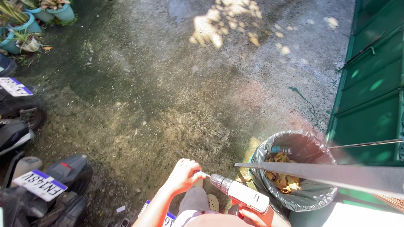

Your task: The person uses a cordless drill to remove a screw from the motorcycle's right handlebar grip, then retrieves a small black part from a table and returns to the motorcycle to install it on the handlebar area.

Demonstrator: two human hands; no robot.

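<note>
Cordless drill (240, 194), white body with metal chuck: lay low in view, over the person's lap, chuck pointing left. Right hand (252, 216) gripped its handle from below, fingers mostly hidden. Left hand (184, 174) was curled closed, pinching the bit at the chuck's tip. Bin (294, 170) lined with a black bag, holding dry leaves: stood just right of the drill, beside a green gate (370, 84). Parked scooters (38, 180) occupied the concrete yard's (168, 84) left edge.

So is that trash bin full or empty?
Partly full. The trash bin, lined with a black bag, is open on top, and a pile of dry yellow leaves lies inside, below the rim.
</note>
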